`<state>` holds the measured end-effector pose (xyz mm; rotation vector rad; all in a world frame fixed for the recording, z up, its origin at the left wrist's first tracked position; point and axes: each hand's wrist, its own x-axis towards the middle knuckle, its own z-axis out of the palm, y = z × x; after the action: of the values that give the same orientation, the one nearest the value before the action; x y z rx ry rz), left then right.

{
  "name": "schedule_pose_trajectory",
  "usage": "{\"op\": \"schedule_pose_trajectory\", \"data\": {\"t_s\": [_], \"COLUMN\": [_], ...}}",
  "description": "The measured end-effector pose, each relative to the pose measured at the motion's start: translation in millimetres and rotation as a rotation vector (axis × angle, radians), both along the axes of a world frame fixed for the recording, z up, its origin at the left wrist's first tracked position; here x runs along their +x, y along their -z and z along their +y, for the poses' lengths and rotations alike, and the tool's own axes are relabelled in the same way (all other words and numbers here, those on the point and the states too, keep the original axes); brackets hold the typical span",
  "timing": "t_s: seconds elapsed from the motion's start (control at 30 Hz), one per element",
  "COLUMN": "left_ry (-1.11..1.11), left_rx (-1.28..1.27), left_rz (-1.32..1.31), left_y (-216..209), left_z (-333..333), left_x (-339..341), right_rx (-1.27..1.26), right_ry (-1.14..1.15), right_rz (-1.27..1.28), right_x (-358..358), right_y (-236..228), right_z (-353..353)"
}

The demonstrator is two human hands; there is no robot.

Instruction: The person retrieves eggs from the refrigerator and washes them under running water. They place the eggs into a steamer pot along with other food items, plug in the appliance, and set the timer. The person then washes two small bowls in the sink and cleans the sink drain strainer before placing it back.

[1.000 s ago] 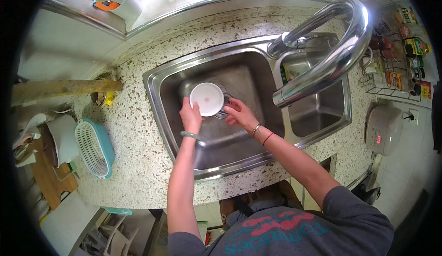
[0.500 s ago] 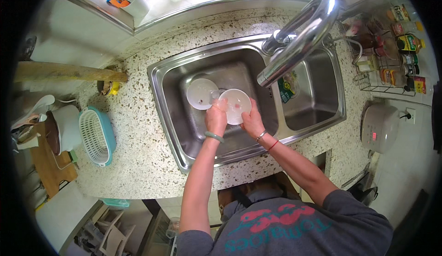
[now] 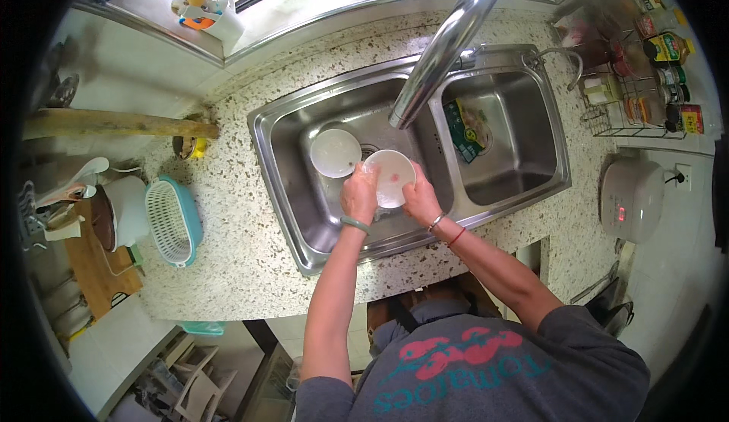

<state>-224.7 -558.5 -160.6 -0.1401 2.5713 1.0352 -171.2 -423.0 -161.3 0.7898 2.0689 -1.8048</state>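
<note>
Over the sink's left basin (image 3: 304,217), I hold a white bowl (image 3: 396,183) between both hands. My left hand (image 3: 359,194) is closed on its left rim, with the fingertips reaching inside. On the opposite rim, my right hand (image 3: 420,198) grips with the thumb at the edge. Small pinkish bits lie in the held bowl. Just left of it, a second white bowl (image 3: 336,151) rests on the basin floor, with a small dark speck inside. Beyond the held bowl, part of the drain (image 3: 369,150) shows.
A chrome faucet (image 3: 440,53) arches above the basins. In the right basin lies a green package (image 3: 465,129). A blue-and-white basket (image 3: 173,221) stands on the left counter. To the right are a wire rack (image 3: 642,131) of jars and a pale appliance (image 3: 632,198).
The view has shifted, so the faucet shows farther left and more of the right basin appears. Both hands still hold the bowl, at nearly the same place over the left basin.
</note>
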Motion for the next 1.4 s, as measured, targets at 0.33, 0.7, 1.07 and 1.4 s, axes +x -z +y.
{"op": "schedule_pose_trajectory", "data": {"t_s": [0.33, 0.7, 1.07, 1.4], "left_ry": [-0.368, -0.158, -0.094, -0.499], "left_rx": [0.676, 0.19, 0.125, 0.693], "left_rz": [-0.194, 0.04, 0.07, -0.127], "left_y": [11.2, 29.6, -5.6, 28.5], "left_z": [17.6, -7.2, 11.2, 36.4], "left_x": [46.4, 29.3, 17.3, 46.0], "right_rx": [-0.235, -0.207, -0.243, 0.24], "right_ry": [0.161, 0.152, 0.182, 0.167], "right_rz": [0.095, 0.079, 0.008, 0.509], "right_x": [1.7, 5.8, 4.1, 0.0], "right_y": [-24.0, -32.0, -26.9, 0.6], "right_z": [-6.6, -16.8, -7.6, -9.7]}}
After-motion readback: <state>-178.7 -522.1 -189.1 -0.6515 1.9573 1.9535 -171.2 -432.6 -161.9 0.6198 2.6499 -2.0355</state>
